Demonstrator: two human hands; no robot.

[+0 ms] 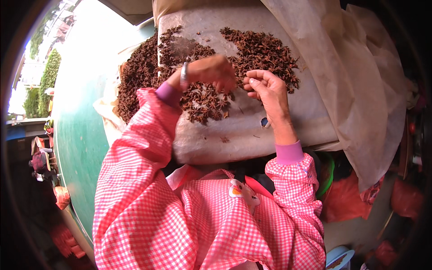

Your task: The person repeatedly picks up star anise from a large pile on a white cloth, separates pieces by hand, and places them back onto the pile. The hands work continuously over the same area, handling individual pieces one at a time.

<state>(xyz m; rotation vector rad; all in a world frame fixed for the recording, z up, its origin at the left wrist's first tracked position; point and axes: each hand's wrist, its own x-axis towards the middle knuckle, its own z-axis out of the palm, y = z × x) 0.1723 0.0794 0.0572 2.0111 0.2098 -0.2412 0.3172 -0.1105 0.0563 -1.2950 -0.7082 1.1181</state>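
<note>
Dried star anise lies in heaps on a pale plastic sheet (209,148) before me. A dense heap (135,74) is at the left, a looser pile (209,104) sits at the middle, and another pile (266,50) is at the upper right. My left hand (212,71), with a metal bangle at the wrist, is blurred above the middle pile, fingers pointing down; whether it holds anything cannot be told. My right hand (265,86) is raised at the lower edge of the right pile, thumb near the bent fingers, with no piece clearly visible between them. One single star anise (224,139) lies near the sheet's front edge.
A green tabletop (81,135) extends to the left. Loose, folded sheeting (351,84) drapes down the right side. A small hole (264,122) shows in the sheet below my right hand. Red bags (347,199) and a light-blue basin (339,256) are at the lower right.
</note>
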